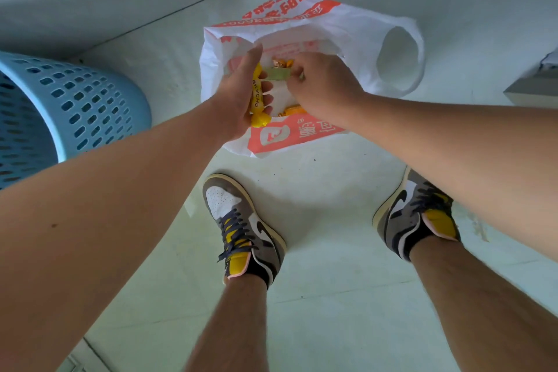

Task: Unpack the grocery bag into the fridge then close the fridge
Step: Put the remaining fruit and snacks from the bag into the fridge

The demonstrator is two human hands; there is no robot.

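A white and orange plastic grocery bag (341,30) lies open on the floor in front of my feet. My left hand (238,93) hovers over its mouth and holds a yellow wrapped snack (257,93) in its fingers. My right hand (320,84) is just to the right and pinches a small pale green packet (276,74), whose other end rests against the fingers of my left hand. Several small orange wrapped items (282,63) lie inside the bag under the hands. The fridge is not in view.
A light blue perforated plastic basket (60,112) stands on the floor at the left. My two sneakers (241,226) stand on pale floor tiles below the bag. A grey corner of some object (534,84) shows at the right edge.
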